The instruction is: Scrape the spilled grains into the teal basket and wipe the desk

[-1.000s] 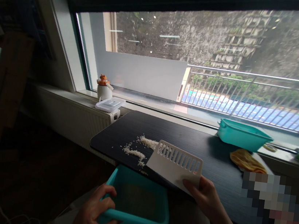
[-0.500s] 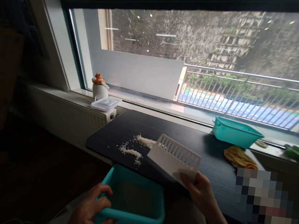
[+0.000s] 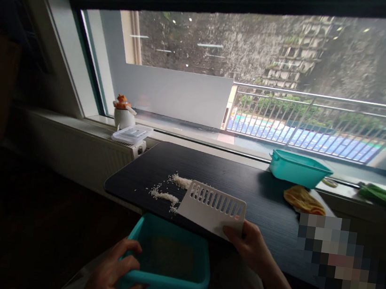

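Note:
My left hand [image 3: 116, 269] grips the near left rim of a turquoise plastic bin [image 3: 164, 280], fingers over the edge. The bin sits below the table's front edge, and its inside is dim. In my right hand [image 3: 254, 247] is a white slotted plastic plate [image 3: 210, 215], pinched at its right end between thumb and fingers. The plate slants over the black table [image 3: 239, 169], its left corner beside white rice-like grains [image 3: 164, 196] lying in two streaks. Part of the farther streak [image 3: 181, 181] is hidden behind the plate.
A second turquoise bin [image 3: 298, 170] stands at the table's back right, near a yellow cloth [image 3: 304, 200]. A green cloth [image 3: 381, 195] lies on the sill. At the left, a clear plastic lid [image 3: 132, 134] and a white pot with an orange top [image 3: 123, 117] rest by the radiator [image 3: 106, 152].
My right hand has moved the slotted plate left and slightly down, closer to the nearer streak of grains. My left hand keeps its hold on the bin. The view has shifted slightly.

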Available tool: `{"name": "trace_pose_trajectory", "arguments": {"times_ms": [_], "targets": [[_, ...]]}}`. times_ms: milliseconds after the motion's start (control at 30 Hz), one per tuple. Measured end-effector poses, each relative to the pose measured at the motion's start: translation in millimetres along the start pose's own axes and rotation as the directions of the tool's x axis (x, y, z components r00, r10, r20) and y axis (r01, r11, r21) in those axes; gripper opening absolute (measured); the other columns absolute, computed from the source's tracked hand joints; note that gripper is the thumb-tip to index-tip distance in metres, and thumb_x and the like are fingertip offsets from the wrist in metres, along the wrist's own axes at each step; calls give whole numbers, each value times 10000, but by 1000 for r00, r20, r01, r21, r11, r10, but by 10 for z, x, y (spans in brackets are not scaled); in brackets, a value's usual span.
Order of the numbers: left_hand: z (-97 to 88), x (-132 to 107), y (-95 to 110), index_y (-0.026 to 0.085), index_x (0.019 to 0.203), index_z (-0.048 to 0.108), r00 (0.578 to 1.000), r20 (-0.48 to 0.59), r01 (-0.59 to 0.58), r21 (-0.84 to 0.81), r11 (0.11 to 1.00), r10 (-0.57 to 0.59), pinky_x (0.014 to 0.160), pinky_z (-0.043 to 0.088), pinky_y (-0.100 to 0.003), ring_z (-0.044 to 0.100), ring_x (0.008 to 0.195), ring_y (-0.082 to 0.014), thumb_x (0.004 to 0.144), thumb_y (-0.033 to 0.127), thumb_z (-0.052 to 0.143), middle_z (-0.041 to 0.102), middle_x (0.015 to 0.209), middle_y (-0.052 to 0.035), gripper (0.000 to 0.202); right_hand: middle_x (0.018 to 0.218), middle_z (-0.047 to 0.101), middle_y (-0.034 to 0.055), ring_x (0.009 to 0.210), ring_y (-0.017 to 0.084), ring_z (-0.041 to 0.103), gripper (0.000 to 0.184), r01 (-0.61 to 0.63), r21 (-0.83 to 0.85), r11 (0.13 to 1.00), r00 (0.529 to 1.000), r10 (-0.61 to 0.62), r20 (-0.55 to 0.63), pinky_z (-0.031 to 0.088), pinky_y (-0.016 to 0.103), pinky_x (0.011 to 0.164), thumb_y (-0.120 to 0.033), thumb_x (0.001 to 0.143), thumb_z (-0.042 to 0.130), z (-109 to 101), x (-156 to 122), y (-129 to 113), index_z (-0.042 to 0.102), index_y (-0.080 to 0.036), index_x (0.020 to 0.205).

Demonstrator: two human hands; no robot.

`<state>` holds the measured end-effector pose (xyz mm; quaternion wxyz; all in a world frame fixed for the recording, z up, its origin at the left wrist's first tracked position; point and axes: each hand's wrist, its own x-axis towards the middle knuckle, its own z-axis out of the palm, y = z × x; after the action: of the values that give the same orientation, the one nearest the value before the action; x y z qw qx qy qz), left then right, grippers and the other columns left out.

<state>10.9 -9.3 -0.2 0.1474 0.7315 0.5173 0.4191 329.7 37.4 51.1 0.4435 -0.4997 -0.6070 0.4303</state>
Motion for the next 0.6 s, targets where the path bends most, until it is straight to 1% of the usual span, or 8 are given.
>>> {"name": "trace_pose_trajectory", "arguments": {"times_ms": [67, 133, 233, 367, 467, 600], "targets": [[2, 3, 4, 218, 612, 599, 1000, -6, -3, 8, 1000, 3, 701, 515, -205, 614, 740, -140, 723, 337, 637, 599, 969, -18, 167, 1069, 709, 107, 956, 288, 665, 404, 0, 15, 1000, 1000, 0, 21, 560, 422, 826, -449, 787, 674, 8, -13, -36, 683, -157, 1067], [3, 5, 8, 218, 609, 595, 1000, -20, -10, 18, 1000, 11, 683, 515, -198, 615, 737, -141, 728, 348, 637, 604, 963, -18, 181, 1023, 722, 107, 922, 292, 671, 411, -4, 37, 999, 1000, 3, 17, 564, 424, 802, -464, 761, 694, 19, -27, -58, 696, -157, 1035], [1, 8, 14, 219, 609, 591, 999, -35, -25, 25, 999, 26, 684, 516, -194, 617, 746, -143, 730, 353, 641, 611, 955, -17, 187, 988, 727, 104, 884, 290, 676, 420, -25, 95, 995, 1000, 26, -13, 572, 430, 770, -484, 729, 716, 31, -39, -46, 703, -162, 999], [-9, 12, 24, 218, 614, 588, 999, -28, -34, 12, 999, 34, 692, 512, -191, 618, 751, -139, 729, 313, 642, 607, 956, -17, 159, 1026, 716, 96, 928, 285, 670, 401, -32, 156, 987, 996, 45, -79, 569, 432, 796, -474, 733, 719, 47, -35, 4, 690, -175, 1000], [-12, 13, 31, 215, 614, 587, 999, -27, -33, -1, 999, 33, 680, 510, -190, 616, 749, -138, 730, 307, 645, 605, 951, -19, 158, 1042, 711, 96, 951, 281, 664, 412, -22, 134, 991, 994, 37, -106, 561, 430, 826, -474, 738, 715, 57, -26, 4, 684, -174, 1019], [-6, 7, 29, 212, 608, 585, 1000, -18, -9, -21, 1000, 9, 677, 516, -197, 613, 736, -137, 733, 316, 640, 598, 949, -22, 172, 1009, 717, 106, 909, 288, 671, 415, -31, 91, 995, 998, 35, -51, 566, 435, 801, -498, 728, 714, 57, -29, -40, 701, -162, 970]]}}
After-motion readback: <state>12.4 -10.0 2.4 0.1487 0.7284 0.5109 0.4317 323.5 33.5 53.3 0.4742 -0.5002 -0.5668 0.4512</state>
